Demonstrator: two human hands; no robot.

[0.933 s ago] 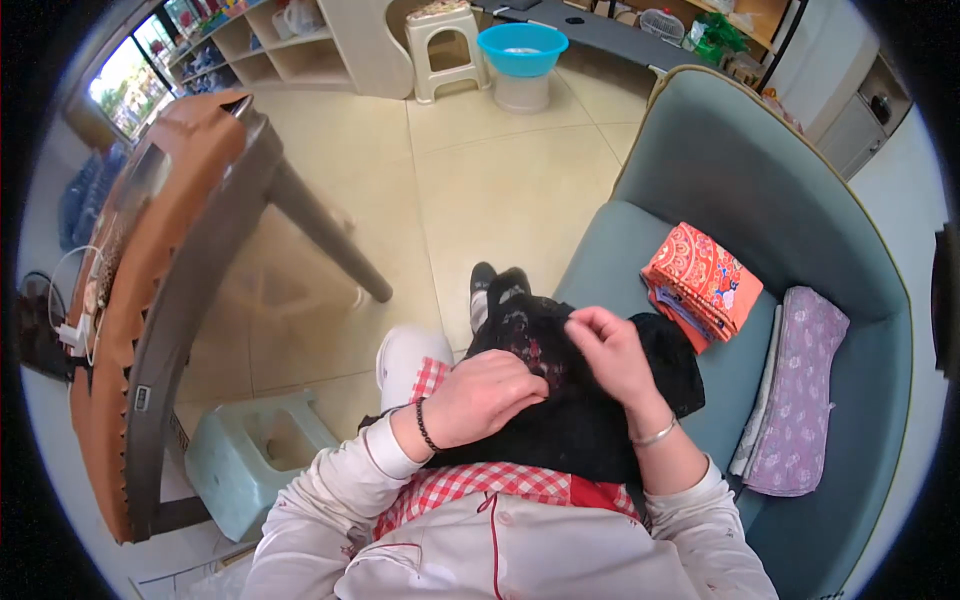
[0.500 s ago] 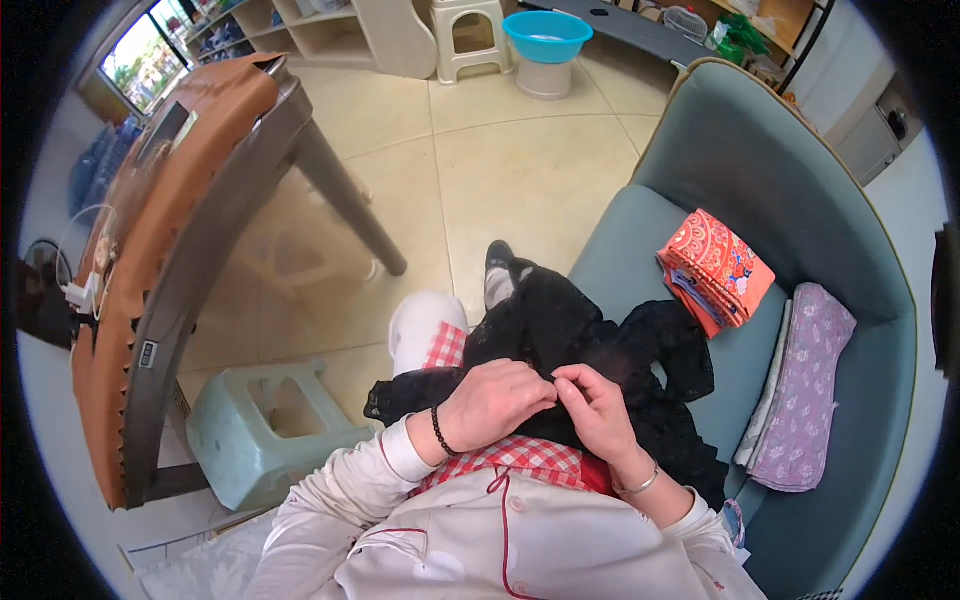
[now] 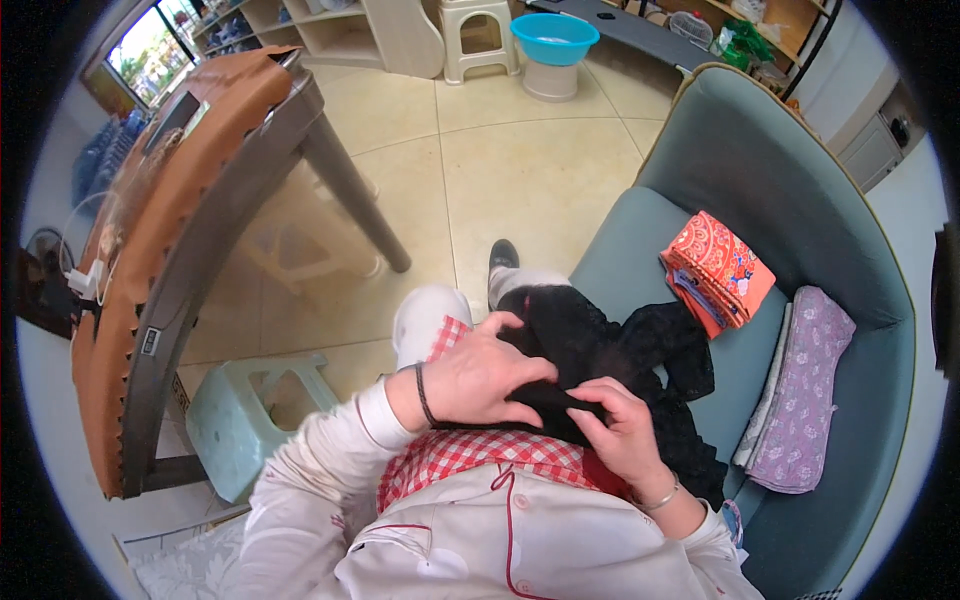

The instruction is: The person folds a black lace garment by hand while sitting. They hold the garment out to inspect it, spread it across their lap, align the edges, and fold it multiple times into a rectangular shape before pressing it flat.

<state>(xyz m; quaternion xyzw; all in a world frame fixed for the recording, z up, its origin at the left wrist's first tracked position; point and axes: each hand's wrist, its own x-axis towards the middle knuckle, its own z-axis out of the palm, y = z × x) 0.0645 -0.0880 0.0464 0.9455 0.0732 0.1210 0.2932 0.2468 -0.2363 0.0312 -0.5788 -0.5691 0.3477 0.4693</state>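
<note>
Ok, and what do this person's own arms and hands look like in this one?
Both arms wear long off-white sleeves. The left hand is ungloved, with a thin dark bracelet at the wrist; the right hand is ungloved too, with a slim, pale metallic-looking bangle.

An off-white long-sleeved top [image 3: 455, 545] fills the bottom of the frame, with dark red piping, pale buttons [image 3: 522, 501] and a small red bow [image 3: 503, 480]. Above it shows red-and-white gingham cloth [image 3: 480, 455]. A dark bracelet [image 3: 425, 396] circles the left wrist, a slim metallic bangle [image 3: 663, 497] the right. Near centre: pale trousers [image 3: 422, 320], one dark shoe [image 3: 503, 253].
</note>
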